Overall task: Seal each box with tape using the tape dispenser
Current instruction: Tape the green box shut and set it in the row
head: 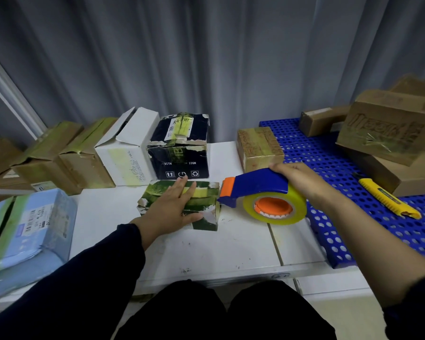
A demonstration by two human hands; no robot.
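A small green and white printed box (206, 204) lies on the white table (231, 249) in front of me. My left hand (172, 207) rests flat on its top with the fingers straight. My right hand (299, 182) grips the blue handle of a tape dispenser (258, 190), which carries a yellowish tape roll with an orange hub. The dispenser's orange front end touches the box's right edge. Yellowish tape lies across the box's top.
A black box (182, 148), a white open box (125, 148) and brown cardboard boxes (66, 155) line the back. A light blue package (30, 229) sits at left. At right, a blue perforated mat (334, 168) holds brown boxes (388, 128) and a yellow utility knife (388, 200).
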